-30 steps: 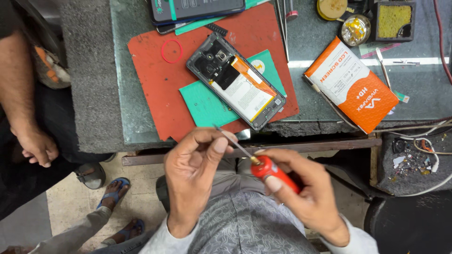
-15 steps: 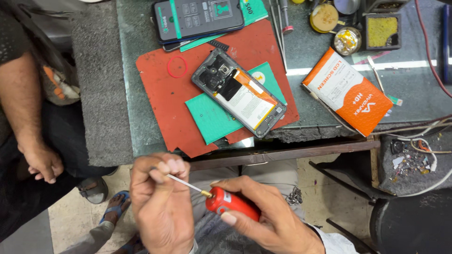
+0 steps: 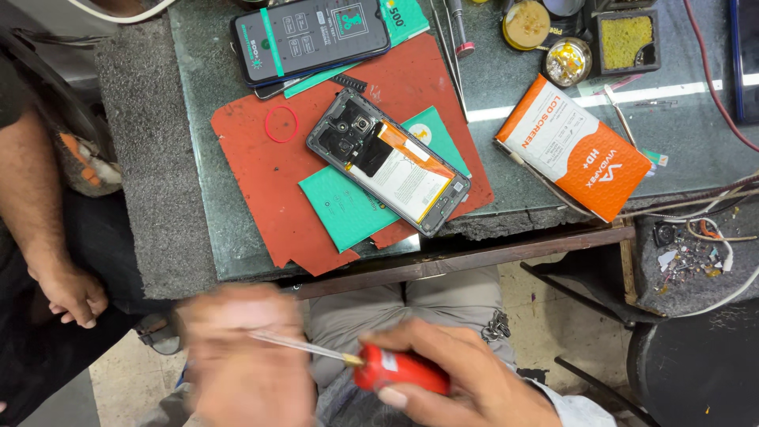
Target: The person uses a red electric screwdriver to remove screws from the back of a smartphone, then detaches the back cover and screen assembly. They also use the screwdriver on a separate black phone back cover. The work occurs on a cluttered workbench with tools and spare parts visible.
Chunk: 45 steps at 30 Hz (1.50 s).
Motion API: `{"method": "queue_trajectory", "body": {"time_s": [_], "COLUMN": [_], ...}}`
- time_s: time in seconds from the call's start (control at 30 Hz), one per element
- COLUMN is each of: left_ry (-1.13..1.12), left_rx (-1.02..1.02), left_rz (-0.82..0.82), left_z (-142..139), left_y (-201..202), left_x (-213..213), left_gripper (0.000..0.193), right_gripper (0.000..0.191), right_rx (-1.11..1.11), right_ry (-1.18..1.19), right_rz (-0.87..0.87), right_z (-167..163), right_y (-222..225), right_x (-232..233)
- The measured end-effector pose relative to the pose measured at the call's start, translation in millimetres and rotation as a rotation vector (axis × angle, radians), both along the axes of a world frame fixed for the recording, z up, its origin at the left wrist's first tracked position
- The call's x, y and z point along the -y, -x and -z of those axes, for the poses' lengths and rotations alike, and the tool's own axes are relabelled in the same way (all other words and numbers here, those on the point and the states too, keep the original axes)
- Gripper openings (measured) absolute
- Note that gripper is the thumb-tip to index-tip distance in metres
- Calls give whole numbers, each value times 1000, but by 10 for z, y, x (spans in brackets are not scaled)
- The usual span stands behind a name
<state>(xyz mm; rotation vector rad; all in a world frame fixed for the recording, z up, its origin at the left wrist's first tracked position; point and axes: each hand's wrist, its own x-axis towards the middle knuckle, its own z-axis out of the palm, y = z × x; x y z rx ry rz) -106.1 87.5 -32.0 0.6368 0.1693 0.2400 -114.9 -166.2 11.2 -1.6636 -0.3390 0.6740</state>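
My right hand [image 3: 466, 379] grips the red handle of a screwdriver [image 3: 399, 369] below the table edge, over my lap. Its thin metal shaft points left to my left hand [image 3: 237, 356], which is blurred and touches the shaft near its tip. On the table above, an opened phone [image 3: 387, 162] lies back side up with its battery and camera parts bare. It rests on a green pad [image 3: 348, 209] on a red work mat [image 3: 269, 190]. Neither hand touches the phone.
A second phone with a dark screen [image 3: 312, 35] lies at the mat's far edge. An orange and white box [image 3: 573, 146] lies to the right, with tins, a sponge tray [image 3: 624, 39] and cables beyond. Another person's arm and hand [image 3: 67, 289] hang at left.
The view has tilted so the table sits higher. My hands moved left and down with the screwdriver; the left hand is now blurred with motion on the shaft.
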Motion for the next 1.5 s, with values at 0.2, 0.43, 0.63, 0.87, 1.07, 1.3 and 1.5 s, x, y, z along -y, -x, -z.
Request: {"method": "queue_trajectory", "body": {"time_s": [0.2, 0.43, 0.63, 0.87, 1.07, 1.3, 1.5], "left_ry": [-128, -1403, -1885, -1820, -1894, -1837, -1843], "left_rx": [78, -847, -547, 31, 51, 38, 52], "left_rz": [-168, 926, 566, 81, 110, 151, 149], "left_z": [-71, 165, -525, -380, -251, -132, -142], "left_y": [-185, 111, -219, -875, -1222, -1217, -1227], "left_x": [-1190, -1216, -653, 366, 519, 479, 484], "left_gripper": [18, 29, 41, 80, 101, 102, 101], "right_gripper": [39, 41, 38, 39, 39, 42, 40], "right_rx": [112, 567, 804, 853, 834, 822, 840], "right_ry": [278, 583, 755, 813, 813, 883, 831], "right_rz": [315, 596, 489, 462, 464, 419, 393], "right_z": [142, -93, -291, -306, -270, -255, -263], "right_y": [65, -363, -804, -1112, -1182, -1212, -1244], "right_x": [440, 458, 125, -198, -227, -246, -197]}}
